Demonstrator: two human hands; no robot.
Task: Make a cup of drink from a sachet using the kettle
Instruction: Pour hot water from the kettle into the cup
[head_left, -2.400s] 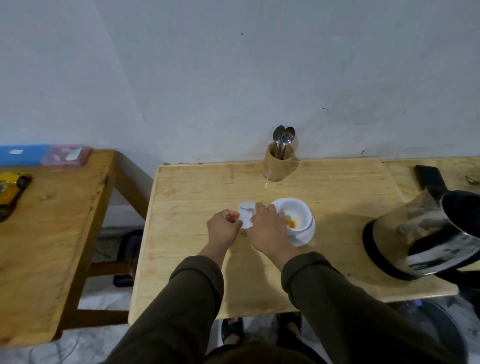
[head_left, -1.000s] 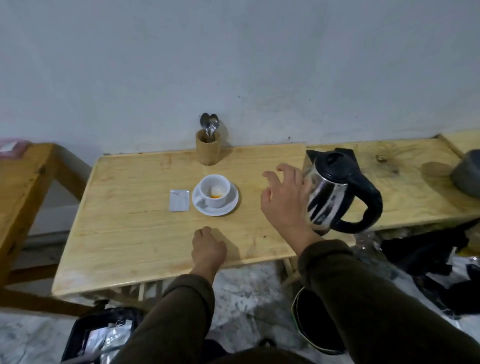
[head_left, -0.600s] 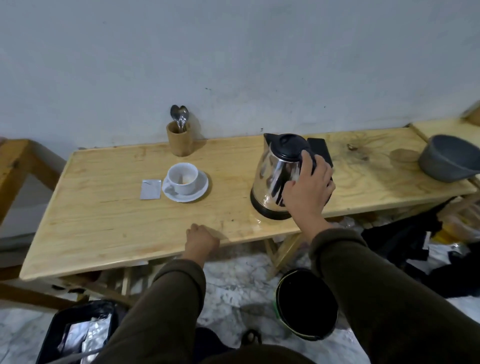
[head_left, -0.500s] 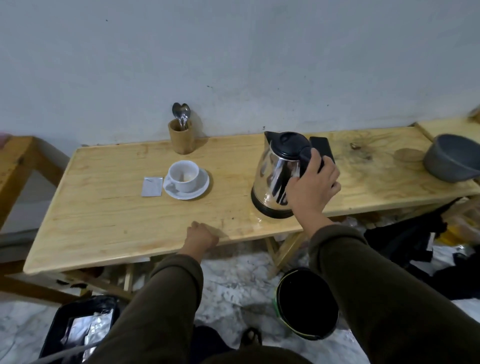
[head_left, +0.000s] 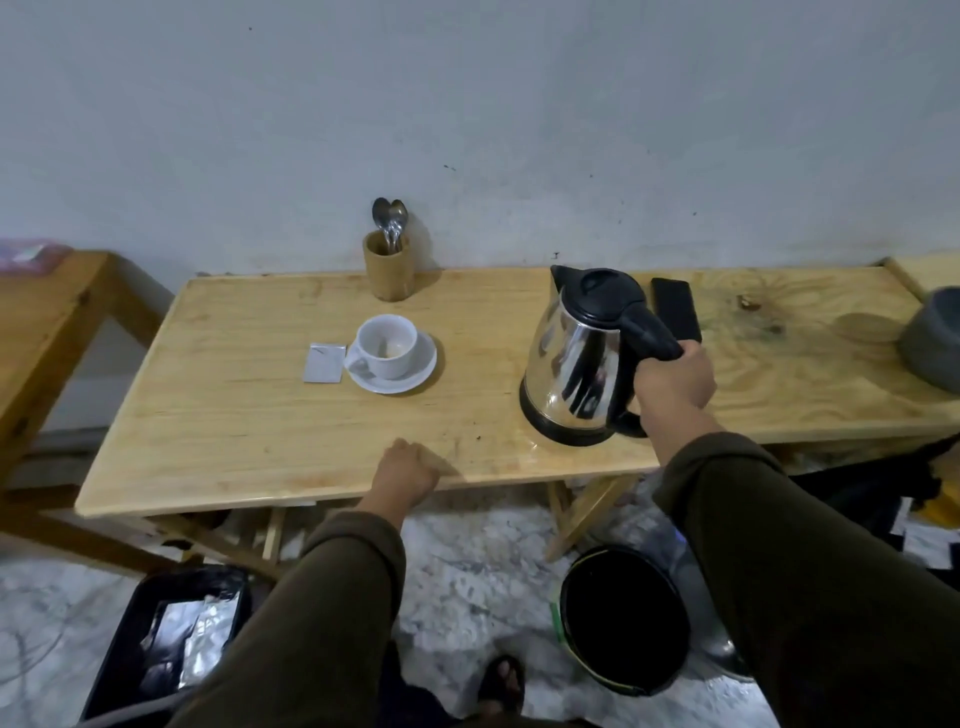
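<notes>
A steel kettle (head_left: 579, 364) with a black lid and handle stands on the wooden table (head_left: 249, 415), right of centre. My right hand (head_left: 675, 382) is wrapped around its handle. A white cup (head_left: 388, 345) with a little powder at the bottom sits on a white saucer (head_left: 423, 364) left of the kettle. A silver sachet (head_left: 324, 362) lies flat just left of the saucer. My left hand (head_left: 408, 475) rests as a loose fist on the table's front edge.
A wooden holder (head_left: 388, 273) with spoons stands by the wall behind the cup. A black flat object (head_left: 675, 312) lies behind the kettle, a grey bowl (head_left: 935, 343) at far right. A black bin (head_left: 626, 618) and a black tray (head_left: 166, 654) sit on the floor.
My hands left the sachet beside the cup. My right hand reached to the kettle and closed on its handle; my left hand dropped to the table's front edge. The view shifted slightly.
</notes>
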